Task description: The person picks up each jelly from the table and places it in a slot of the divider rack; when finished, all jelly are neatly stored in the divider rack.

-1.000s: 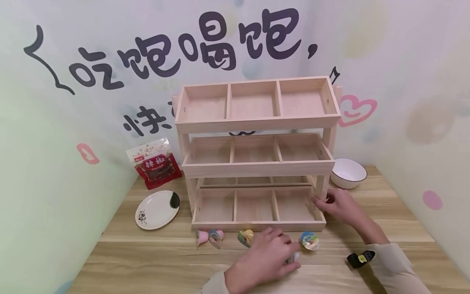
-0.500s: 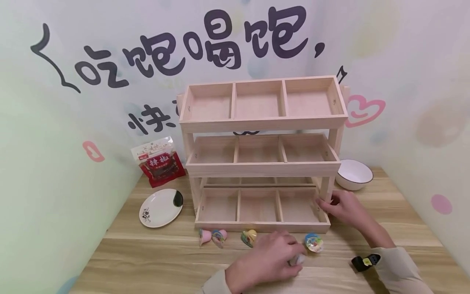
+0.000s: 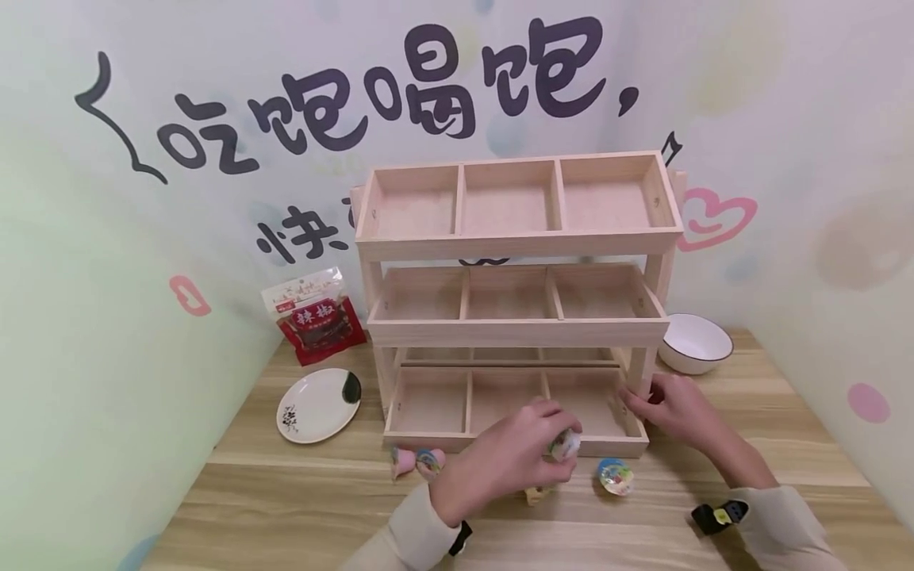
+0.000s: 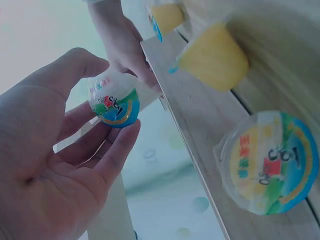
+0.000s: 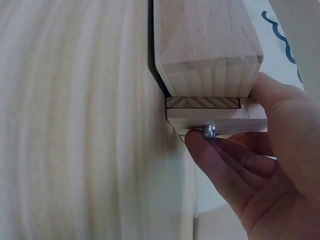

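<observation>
My left hand [image 3: 503,450] holds a small jelly cup [image 3: 565,445] between thumb and fingers, raised in front of the bottom tier of a three-tier wooden rack [image 3: 517,245]. In the left wrist view the lid of this held jelly cup [image 4: 115,101] faces the camera. At the rack's lower right, my right hand [image 3: 677,411] grips its side; the right wrist view has the fingertips by a metal bolt [image 5: 209,131] under the wood. A blue-lidded jelly cup [image 3: 616,477] lies on the table, and pink jelly cups [image 3: 403,461] lie further left. My left hand partly covers a yellow one.
Left of the rack, a white plate [image 3: 314,408] lies before a red dried-chili bag [image 3: 319,321] leaning on the wall. A white bowl [image 3: 694,341] stands behind the right hand. Each rack tier is split into three compartments. Walls enclose the wooden table [image 3: 286,507].
My left hand has lifted the jelly cup off the table and brought it up toward the bottom tier. The right hand keeps its grip on the rack; the head view has shifted slightly.
</observation>
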`<state>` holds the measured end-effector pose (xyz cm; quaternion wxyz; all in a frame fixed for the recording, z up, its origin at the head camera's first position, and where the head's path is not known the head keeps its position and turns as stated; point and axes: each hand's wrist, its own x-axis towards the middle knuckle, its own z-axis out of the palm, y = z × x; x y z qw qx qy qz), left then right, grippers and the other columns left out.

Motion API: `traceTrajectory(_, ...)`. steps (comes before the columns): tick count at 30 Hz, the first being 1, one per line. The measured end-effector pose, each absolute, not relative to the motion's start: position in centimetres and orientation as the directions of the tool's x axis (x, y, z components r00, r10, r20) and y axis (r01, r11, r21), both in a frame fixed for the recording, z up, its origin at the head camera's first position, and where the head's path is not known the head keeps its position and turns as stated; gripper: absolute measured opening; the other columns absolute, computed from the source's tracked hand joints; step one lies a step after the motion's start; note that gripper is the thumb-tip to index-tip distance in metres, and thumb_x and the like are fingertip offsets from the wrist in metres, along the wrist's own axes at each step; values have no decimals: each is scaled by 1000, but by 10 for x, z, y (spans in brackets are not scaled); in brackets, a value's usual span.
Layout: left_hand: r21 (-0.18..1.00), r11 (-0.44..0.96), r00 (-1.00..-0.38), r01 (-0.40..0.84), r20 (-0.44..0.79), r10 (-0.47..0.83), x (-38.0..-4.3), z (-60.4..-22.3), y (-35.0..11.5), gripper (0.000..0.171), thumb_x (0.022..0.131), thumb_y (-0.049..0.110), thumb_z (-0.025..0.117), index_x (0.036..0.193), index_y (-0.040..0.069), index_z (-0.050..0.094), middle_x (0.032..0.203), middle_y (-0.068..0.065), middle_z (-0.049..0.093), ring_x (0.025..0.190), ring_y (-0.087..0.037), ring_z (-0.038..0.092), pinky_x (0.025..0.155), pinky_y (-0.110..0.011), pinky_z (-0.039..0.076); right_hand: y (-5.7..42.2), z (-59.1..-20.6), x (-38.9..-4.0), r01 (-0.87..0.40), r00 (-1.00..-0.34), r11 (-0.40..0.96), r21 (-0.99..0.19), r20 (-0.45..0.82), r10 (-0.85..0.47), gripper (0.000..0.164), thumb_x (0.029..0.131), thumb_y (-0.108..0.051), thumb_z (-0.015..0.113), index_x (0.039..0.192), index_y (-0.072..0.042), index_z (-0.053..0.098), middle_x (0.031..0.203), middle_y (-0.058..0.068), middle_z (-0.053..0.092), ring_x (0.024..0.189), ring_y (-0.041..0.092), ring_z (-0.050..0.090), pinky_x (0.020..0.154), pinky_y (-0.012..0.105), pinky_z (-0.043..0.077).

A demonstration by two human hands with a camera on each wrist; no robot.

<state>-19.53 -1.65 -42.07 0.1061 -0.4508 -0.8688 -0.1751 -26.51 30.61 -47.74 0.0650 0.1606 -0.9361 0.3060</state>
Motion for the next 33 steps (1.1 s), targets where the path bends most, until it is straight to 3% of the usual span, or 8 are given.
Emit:
traceTrajectory(6, 284, 535, -605, 796, 325, 727, -214, -420, -5, 31, 92, 22, 80, 122, 14, 75, 114, 1, 73, 90, -1, 60, 71, -1, 44, 308, -474, -261, -347, -938, 768, -538, 207, -279, 33, 101, -29, 78, 113, 1, 71, 80, 0, 70, 67, 9, 59, 56, 25, 52)
traceTrajectory(10, 344, 542, -639, 767, 327, 696, -227, -422, 2, 33, 91, 20, 81, 122, 12, 75, 112, 0, 75, 89, -3, 64, 70, -2, 45, 308, -477, -258, -345, -938, 733, -586, 193, -287, 31, 101, -27, 79, 116, -1, 72, 88, 2, 75, 73, 7, 64, 59, 25, 56)
traceTrajectory(15, 403, 555, -679, 728, 307, 667, -239, -425, 6, 33, 92, 19, 80, 124, 11, 74, 114, -2, 76, 89, -6, 66, 70, -3, 46, 306, -480, -255, -288, -955, 698, -656, 142, -262, 29, 103, -32, 76, 113, -5, 76, 84, -2, 75, 72, 6, 64, 59, 25, 55)
traceTrajectory(19, 422, 577, -703, 699, 259, 663, -244, -428, 9, 34, 95, 21, 78, 128, 13, 74, 122, -2, 74, 95, -6, 65, 74, -5, 46, 303, -480, -253, -260, -963, 703, -661, 130, -235, 32, 104, -36, 75, 111, -5, 76, 82, -3, 74, 71, 7, 63, 59, 25, 53)
traceTrajectory(25, 422, 601, -717, 679, 205, 666, -253, -434, 15, 38, 97, 20, 79, 134, 14, 74, 128, -3, 71, 99, -6, 62, 75, -8, 47, 304, -479, -251, -215, -973, 704, -677, 86, -214, 41, 103, -36, 76, 123, 0, 73, 94, 5, 77, 79, 14, 66, 63, 25, 56)
traceTrajectory(33, 387, 596, -677, 703, 107, 729, -263, -437, 22, 32, 97, 13, 78, 129, 8, 73, 102, 2, 71, 80, -2, 57, 65, -11, 45, 306, -479, -252, -228, -971, 710, -666, 103, -216, 43, 103, -36, 76, 126, 1, 73, 100, 7, 80, 83, 14, 67, 64, 25, 56)
